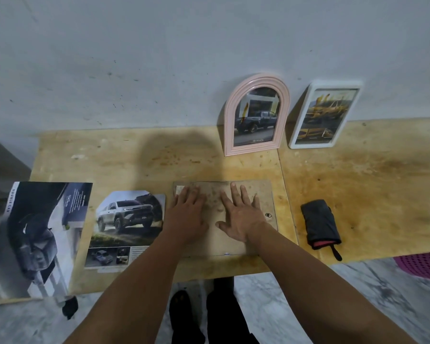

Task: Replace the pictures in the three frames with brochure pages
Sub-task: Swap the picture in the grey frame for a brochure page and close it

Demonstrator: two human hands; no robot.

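Stained brown frame back lies face-down, flat.

Bare worktop spans the frame's centre; a pink arched frame and white frame block the upper right.

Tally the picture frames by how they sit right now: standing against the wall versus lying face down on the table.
Standing against wall: 2, pink arched frame and white rectangular frame
Lying face down: 1, frame under both hands
Total: 3
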